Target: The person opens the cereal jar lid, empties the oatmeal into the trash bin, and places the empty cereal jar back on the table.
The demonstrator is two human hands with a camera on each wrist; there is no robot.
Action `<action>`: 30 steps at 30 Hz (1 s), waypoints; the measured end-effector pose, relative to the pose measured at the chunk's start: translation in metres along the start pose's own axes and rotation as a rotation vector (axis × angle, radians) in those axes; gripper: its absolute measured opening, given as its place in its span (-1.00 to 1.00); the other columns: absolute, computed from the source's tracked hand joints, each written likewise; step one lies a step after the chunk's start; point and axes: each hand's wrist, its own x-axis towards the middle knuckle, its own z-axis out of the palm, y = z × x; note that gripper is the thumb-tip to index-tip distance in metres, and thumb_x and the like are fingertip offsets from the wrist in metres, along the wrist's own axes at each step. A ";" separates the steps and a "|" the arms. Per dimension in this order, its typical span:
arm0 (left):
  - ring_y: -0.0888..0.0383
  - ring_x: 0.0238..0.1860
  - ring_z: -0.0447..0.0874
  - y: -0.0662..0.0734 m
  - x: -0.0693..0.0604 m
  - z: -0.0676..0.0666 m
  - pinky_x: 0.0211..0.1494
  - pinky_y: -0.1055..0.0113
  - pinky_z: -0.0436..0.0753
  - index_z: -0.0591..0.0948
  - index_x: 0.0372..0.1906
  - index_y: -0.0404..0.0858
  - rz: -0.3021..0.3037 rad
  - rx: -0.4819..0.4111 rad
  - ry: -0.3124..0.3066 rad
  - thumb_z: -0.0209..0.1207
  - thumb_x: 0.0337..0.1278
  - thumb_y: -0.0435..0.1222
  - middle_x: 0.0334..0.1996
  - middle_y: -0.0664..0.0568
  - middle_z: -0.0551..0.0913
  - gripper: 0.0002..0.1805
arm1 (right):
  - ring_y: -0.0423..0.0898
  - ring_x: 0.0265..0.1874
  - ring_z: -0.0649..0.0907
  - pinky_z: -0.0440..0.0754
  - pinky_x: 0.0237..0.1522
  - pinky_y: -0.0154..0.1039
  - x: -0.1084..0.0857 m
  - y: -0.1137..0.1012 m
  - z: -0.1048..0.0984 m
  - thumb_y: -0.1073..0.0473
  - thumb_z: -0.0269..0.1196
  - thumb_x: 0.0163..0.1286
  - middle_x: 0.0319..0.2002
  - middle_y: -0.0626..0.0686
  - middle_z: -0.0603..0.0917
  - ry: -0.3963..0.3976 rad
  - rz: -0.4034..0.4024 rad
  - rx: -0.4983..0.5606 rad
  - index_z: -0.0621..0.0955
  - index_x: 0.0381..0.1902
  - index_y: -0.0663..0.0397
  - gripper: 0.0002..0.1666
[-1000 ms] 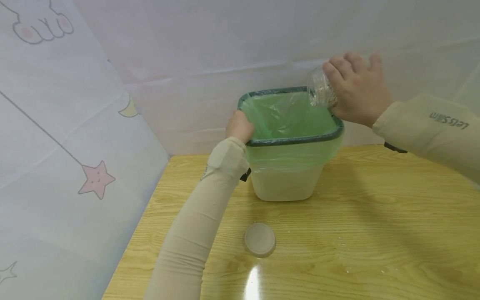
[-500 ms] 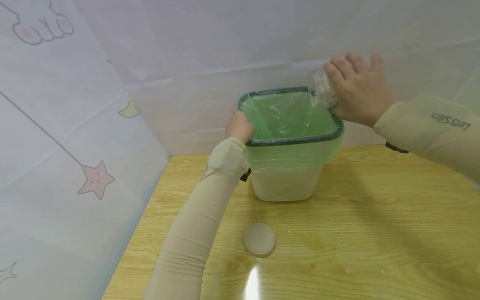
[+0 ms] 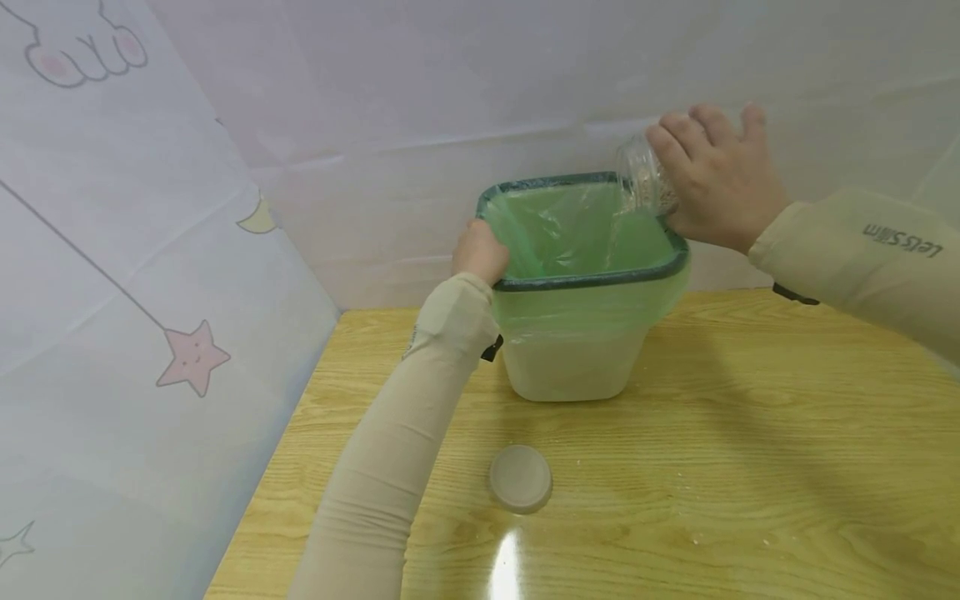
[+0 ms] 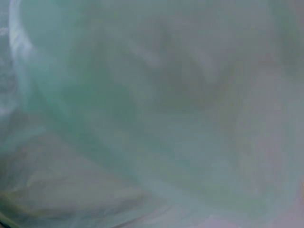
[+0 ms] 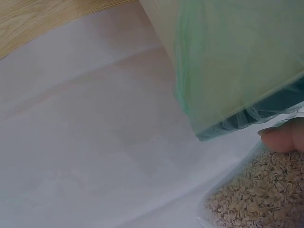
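Note:
My right hand (image 3: 720, 179) grips a clear glass jar (image 3: 634, 171), tilted with its mouth over the bin's right side. In the right wrist view, rolled oats (image 5: 266, 194) fill the jar's visible part, with my thumb on the glass. A thin stream of oats (image 3: 613, 232) drops from its mouth. The pale trash bin (image 3: 566, 371) stands upright on the table, its dark rim covered by a green trash bag (image 3: 585, 312). My left hand (image 3: 480, 252) holds the bin's left rim, fingers partly hidden. Blurred green plastic fills the left wrist view.
A round beige lid (image 3: 520, 477) lies on the wooden table (image 3: 750, 400) in front of the bin. Small pale flakes (image 3: 694, 542) are scattered to its right. A pale fabric wall (image 3: 420, 125) rises close behind the bin, and another stands at left.
The jar has shifted very slightly right in my right hand. Falling oats show more clearly below its mouth than a second ago. My left hand stays at the rim.

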 end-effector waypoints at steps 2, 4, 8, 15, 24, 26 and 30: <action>0.16 -0.59 0.28 0.000 0.001 0.000 -0.51 0.35 0.39 -0.03 0.50 -0.43 -0.004 0.003 -0.002 -0.10 0.39 -0.45 -0.09 -0.22 0.56 -0.33 | 0.40 0.14 0.34 0.17 0.08 0.52 0.000 0.000 0.000 0.29 0.51 -0.38 0.13 0.41 0.41 -0.006 0.005 0.003 0.29 0.25 0.38 0.13; 0.16 -0.59 0.28 0.000 0.001 0.001 -0.52 0.36 0.39 -0.03 0.51 -0.43 -0.007 0.002 -0.001 -0.10 0.39 -0.45 -0.05 -0.23 0.55 -0.33 | 0.40 0.14 0.34 0.17 0.09 0.51 0.001 -0.001 -0.001 0.30 0.51 -0.38 0.13 0.41 0.40 -0.014 0.005 0.001 0.29 0.25 0.38 0.13; 0.15 -0.58 0.30 -0.001 0.002 0.001 -0.52 0.36 0.40 -0.05 0.51 -0.42 -0.009 -0.002 0.001 -0.08 0.39 -0.45 0.02 -0.24 0.54 -0.32 | 0.39 0.13 0.33 0.19 0.08 0.50 0.002 -0.002 -0.001 0.33 0.51 -0.38 0.13 0.39 0.38 -0.027 -0.007 -0.010 0.29 0.23 0.38 0.12; 0.17 -0.62 0.27 -0.002 0.003 0.001 -0.55 0.36 0.38 0.00 0.50 -0.43 -0.009 0.009 0.002 -0.09 0.39 -0.44 -0.04 -0.22 0.55 -0.34 | 0.40 0.12 0.33 0.23 0.01 0.51 0.003 -0.002 -0.001 0.37 0.47 -0.37 0.12 0.38 0.38 -0.015 -0.041 -0.038 0.29 0.22 0.39 0.08; 0.14 -0.57 0.30 -0.002 0.000 0.001 -0.49 0.35 0.40 0.03 0.49 -0.45 0.005 0.015 0.017 -0.09 0.38 -0.46 0.13 -0.26 0.50 -0.36 | 0.39 0.12 0.33 0.21 0.04 0.51 0.002 -0.002 0.002 0.36 0.49 -0.39 0.13 0.37 0.38 -0.012 -0.045 -0.037 0.29 0.24 0.39 0.11; 0.13 -0.52 0.33 -0.002 0.000 0.000 -0.45 0.34 0.42 0.06 0.48 -0.45 0.010 0.019 0.022 -0.09 0.38 -0.46 0.22 -0.27 0.44 -0.38 | 0.40 0.13 0.33 0.21 0.04 0.51 0.001 -0.002 0.002 0.35 0.50 -0.38 0.13 0.38 0.38 -0.015 -0.041 -0.037 0.29 0.24 0.38 0.11; 0.09 -0.45 0.38 -0.002 -0.001 0.000 -0.38 0.31 0.47 0.08 0.46 -0.46 0.011 0.021 0.025 -0.07 0.38 -0.45 0.23 -0.27 0.44 -0.39 | 0.41 0.14 0.33 0.20 0.05 0.51 0.000 -0.002 0.003 0.34 0.50 -0.38 0.14 0.38 0.38 -0.012 -0.043 -0.029 0.29 0.24 0.39 0.11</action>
